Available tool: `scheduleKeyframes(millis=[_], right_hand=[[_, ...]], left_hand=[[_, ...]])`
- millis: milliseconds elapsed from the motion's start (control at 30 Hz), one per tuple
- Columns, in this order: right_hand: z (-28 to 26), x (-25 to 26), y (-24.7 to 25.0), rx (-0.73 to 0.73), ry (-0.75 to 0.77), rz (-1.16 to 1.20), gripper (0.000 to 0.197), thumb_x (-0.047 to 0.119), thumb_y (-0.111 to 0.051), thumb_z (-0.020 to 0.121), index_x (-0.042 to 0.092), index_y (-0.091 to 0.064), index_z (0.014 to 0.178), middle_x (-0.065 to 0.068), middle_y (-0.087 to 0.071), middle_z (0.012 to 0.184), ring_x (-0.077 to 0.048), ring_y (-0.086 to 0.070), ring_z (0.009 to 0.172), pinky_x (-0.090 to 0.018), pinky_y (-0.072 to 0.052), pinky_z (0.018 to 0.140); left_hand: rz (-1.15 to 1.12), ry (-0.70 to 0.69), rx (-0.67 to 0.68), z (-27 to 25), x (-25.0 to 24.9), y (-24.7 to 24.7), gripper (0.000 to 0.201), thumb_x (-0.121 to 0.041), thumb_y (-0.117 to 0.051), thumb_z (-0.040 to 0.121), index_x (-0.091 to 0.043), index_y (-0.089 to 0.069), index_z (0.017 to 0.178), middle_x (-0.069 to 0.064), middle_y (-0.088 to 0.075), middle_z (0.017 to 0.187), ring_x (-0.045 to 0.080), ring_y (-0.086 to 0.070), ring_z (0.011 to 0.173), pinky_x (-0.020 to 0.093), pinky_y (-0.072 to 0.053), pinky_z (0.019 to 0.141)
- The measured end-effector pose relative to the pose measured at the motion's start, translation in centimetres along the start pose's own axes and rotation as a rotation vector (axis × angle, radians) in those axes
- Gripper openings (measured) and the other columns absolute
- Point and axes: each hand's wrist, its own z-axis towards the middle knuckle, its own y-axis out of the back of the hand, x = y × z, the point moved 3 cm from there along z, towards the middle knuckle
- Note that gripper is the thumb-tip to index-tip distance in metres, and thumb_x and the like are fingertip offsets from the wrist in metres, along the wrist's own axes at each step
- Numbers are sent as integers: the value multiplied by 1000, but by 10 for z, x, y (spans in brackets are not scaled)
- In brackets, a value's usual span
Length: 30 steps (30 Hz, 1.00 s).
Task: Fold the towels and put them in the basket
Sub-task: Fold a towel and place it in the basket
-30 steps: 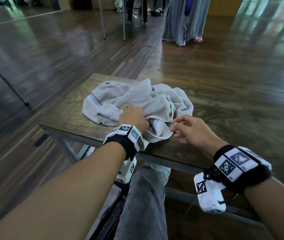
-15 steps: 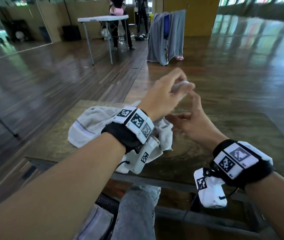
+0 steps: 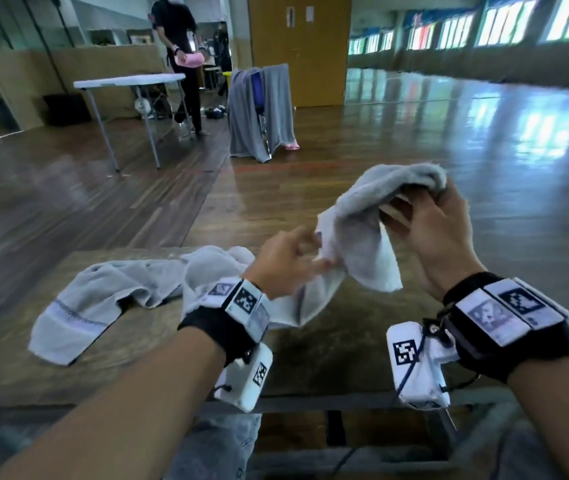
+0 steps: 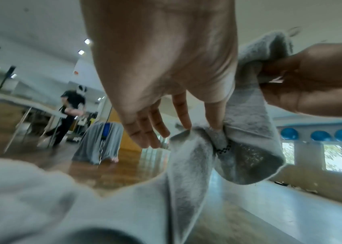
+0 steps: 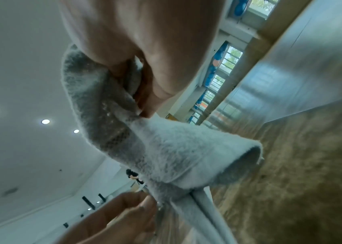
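Head view: both hands raise one end of a grey towel (image 3: 359, 216) above the table (image 3: 328, 351).
Left hand (image 3: 286, 261) pinches an edge low, other fingers loose; beyond, right hand (image 3: 432, 230) grips the bunched top; towel's far end trails on the table.

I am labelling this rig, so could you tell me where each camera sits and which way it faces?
Head: looks forward and down at the table; shows both forearms, left hand and right hand on the towel.
Left wrist: looks along the palm to its fingers.
Right wrist: looks up along its fingers towards the ceiling.
Both wrist views show the towel and the other hand.
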Motion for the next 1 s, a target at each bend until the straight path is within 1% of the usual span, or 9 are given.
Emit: scheduleKeyframes(millis=[133,233,367,467,533,633,800,867,1000], right_hand=[[-4,-39,37,96,-90,-525,21,8,-57,90,25,-61,101,-7,-67,105,-22,-64,97,-43,-56,84],[-27,-71,56,238,-216,-727,19,16,-65,94,34,-60,95,8,-67,100,-2,-63,91,-17,-47,72],[-54,-89,70,304,-219,-783,9,30,-71,92,35,-64,89,12,-68,93,1,-66,85,-8,-46,58],[-70,-90,77,297,-173,-778,9,29,-70,92,36,-65,92,10,-67,92,2,-66,78,-11,-47,61],[-76,-85,79,269,-100,-827,14,30,-70,92,41,-62,89,10,-63,82,10,-59,71,-7,-45,57],[-73,-73,77,215,-36,-780,11,33,-67,94,41,-61,89,8,-68,73,5,-63,65,-12,-47,52],[-77,-61,89,198,-64,-589,18,20,-61,98,38,-63,98,9,-77,86,-10,-74,84,-46,-62,74],[-81,-57,97,219,-66,-563,18,19,-61,98,36,-63,101,8,-78,91,-10,-74,89,-46,-62,80],[-81,-46,113,195,-100,-410,22,17,-60,100,37,-67,98,11,-78,91,-5,-74,90,-25,-62,72]], left_hand=[[131,176,63,-5,33,-49,36,-38,-72,78,-22,-64,109,-3,-67,97,15,-65,87,31,-55,79],[267,273,256,-20,60,-82,56,-45,-71,76,-21,-55,125,7,-61,122,26,-60,111,42,-51,95],[375,347,342,-38,74,-108,71,-70,-63,67,-31,-50,125,8,-52,125,28,-46,121,46,-46,99],[412,342,339,-38,63,-111,52,-66,-65,64,-33,-60,104,5,-53,117,26,-46,115,43,-47,96],[402,291,322,-32,51,-110,22,-45,-68,75,-25,-60,76,4,-64,93,26,-60,96,35,-51,78],[253,339,242,-20,32,-108,33,-30,-59,89,-9,-59,64,7,-61,66,25,-59,64,30,-47,58],[-292,530,358,-11,-8,-111,49,-37,-51,101,10,-63,102,29,-70,74,32,-68,52,45,-60,61],[-425,559,337,-7,-21,-108,48,-38,-56,98,7,-63,110,30,-72,86,39,-71,62,50,-60,68],[-499,524,280,1,-33,-100,47,-43,-55,98,1,-69,108,24,-73,105,45,-72,90,56,-57,89]])
